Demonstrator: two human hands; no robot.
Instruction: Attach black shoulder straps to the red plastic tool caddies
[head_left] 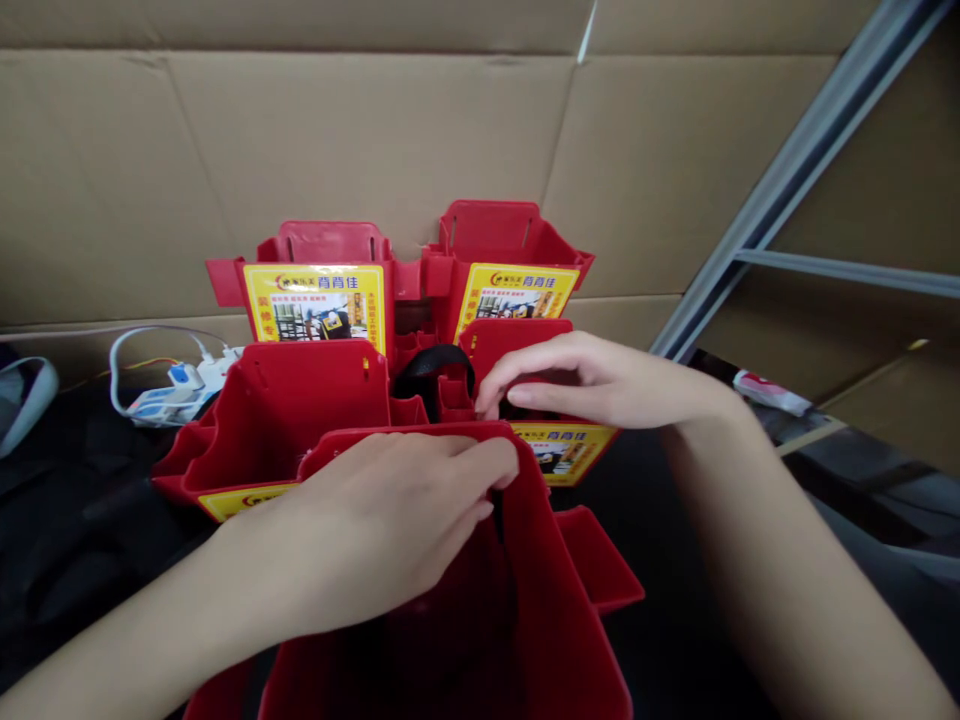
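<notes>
In front of me stands a red plastic tool box (pixel 570 620) with an open top. My left hand (pixel 412 500) reaches over it, thumb and fingers closed at the upper edge of its back wall. My right hand (pixel 559 380) is just behind that wall, fingers curled downward and fingertips partly hidden. What it pinches, if anything, does not show clearly. A black strap (pixel 439 360) loops up beside the right fingertips.
Several more red boxes with yellow labels (pixel 319 305) stand behind. At the left lies a white power strip (pixel 180 390) with cables. Brown cardboard (pixel 360 140) lines the back. A grey metal frame (pixel 780 190) slants along the right.
</notes>
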